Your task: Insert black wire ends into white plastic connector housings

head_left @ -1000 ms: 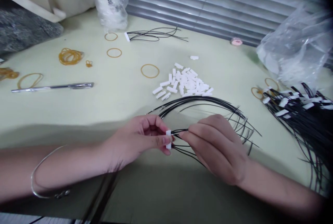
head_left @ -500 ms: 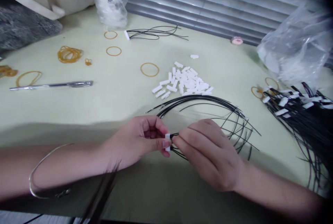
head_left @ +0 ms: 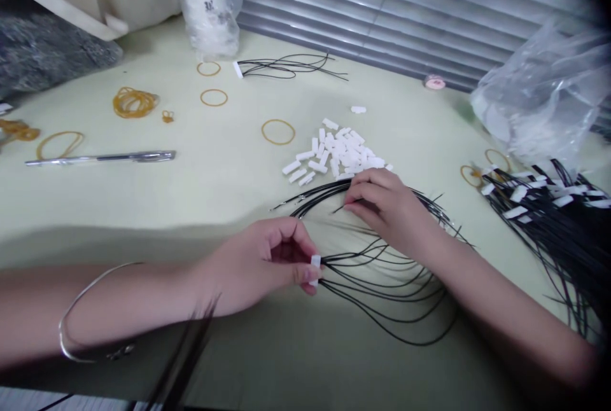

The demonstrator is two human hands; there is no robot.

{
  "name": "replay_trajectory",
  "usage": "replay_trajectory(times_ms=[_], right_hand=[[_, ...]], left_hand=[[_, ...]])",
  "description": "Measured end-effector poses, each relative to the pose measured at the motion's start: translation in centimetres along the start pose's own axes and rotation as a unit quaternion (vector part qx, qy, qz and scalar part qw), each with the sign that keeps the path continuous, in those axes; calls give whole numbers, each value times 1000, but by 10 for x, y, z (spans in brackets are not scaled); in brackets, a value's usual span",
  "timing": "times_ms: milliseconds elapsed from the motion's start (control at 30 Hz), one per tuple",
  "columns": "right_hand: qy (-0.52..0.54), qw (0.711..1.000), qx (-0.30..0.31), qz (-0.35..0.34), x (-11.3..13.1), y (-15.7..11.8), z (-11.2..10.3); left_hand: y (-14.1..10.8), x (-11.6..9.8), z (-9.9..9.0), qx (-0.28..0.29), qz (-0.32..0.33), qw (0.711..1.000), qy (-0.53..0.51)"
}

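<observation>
Between thumb and fingers, my left hand (head_left: 281, 255) pinches a small white connector housing (head_left: 315, 262). Several black wires (head_left: 382, 284) run out of its right side and curve over the table. My right hand (head_left: 382, 204) is closed at the bundle of loose black wires (head_left: 319, 193), pinching a single black wire (head_left: 338, 209) whose end sticks out left of the fingertips. Part of the bundle is hidden behind that hand. Just beyond it lies a pile of white connector housings (head_left: 346, 150).
At the right lies a thick stack of finished-looking wired connectors (head_left: 558, 226) beside a clear plastic bag (head_left: 539, 93). Rubber bands (head_left: 278, 132), a pen (head_left: 109, 158) and a bagged cup (head_left: 210, 16) are on the left and back. One wired connector (head_left: 238, 70) lies at the back.
My right hand has moved from the connector housing up to the loose wire bundle and now pinches a wire there. My left hand keeps its hold, shifted slightly right and down in view.
</observation>
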State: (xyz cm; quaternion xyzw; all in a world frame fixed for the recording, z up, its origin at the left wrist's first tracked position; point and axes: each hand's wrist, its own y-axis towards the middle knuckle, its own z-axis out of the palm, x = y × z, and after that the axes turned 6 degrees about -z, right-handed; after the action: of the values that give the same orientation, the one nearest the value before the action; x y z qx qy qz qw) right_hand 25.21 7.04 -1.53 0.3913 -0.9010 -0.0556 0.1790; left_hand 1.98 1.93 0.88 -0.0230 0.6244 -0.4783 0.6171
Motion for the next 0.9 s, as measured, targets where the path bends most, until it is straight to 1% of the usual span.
replay_trajectory(times_ms=[67,100,167,233,267,300,367,433,467,533,600,733,833,900], right_hand=[[-9,1000,5,-1,1,0,0],[-11,1000,-9,2,6,-1,-3],[-14,997,-66,30,20,-3,-15],[-23,987,-133,87,41,-8,-30],[-21,985,-137,100,53,-10,-36],[-13,987,-129,99,64,-12,-40],[36,996,-68,54,82,-15,-41],[70,997,-15,34,92,-15,-33],[74,997,-3,37,93,-15,-27],[71,996,1,49,91,-14,-18],[80,995,-4,55,88,-13,-14],[109,993,11,51,84,-14,-15],[102,994,13,35,84,-15,-16],[86,996,6,13,83,-16,-15]], left_hand=[[1,0,0,-10,0,1000,-29],[1,1,0,-19,5,998,-51],[3,2,0,-43,26,994,-101],[4,4,0,-61,51,987,-142],[5,5,0,-65,57,984,-155],[5,6,0,-66,59,983,-164],[5,7,1,-66,57,981,-175],[4,7,1,-63,56,981,-177],[4,7,1,-63,57,981,-176],[5,7,2,-64,57,981,-173],[5,7,2,-66,54,981,-174],[6,6,1,-65,50,982,-172],[7,5,0,-65,43,983,-166],[7,6,-1,-62,35,985,-159]])
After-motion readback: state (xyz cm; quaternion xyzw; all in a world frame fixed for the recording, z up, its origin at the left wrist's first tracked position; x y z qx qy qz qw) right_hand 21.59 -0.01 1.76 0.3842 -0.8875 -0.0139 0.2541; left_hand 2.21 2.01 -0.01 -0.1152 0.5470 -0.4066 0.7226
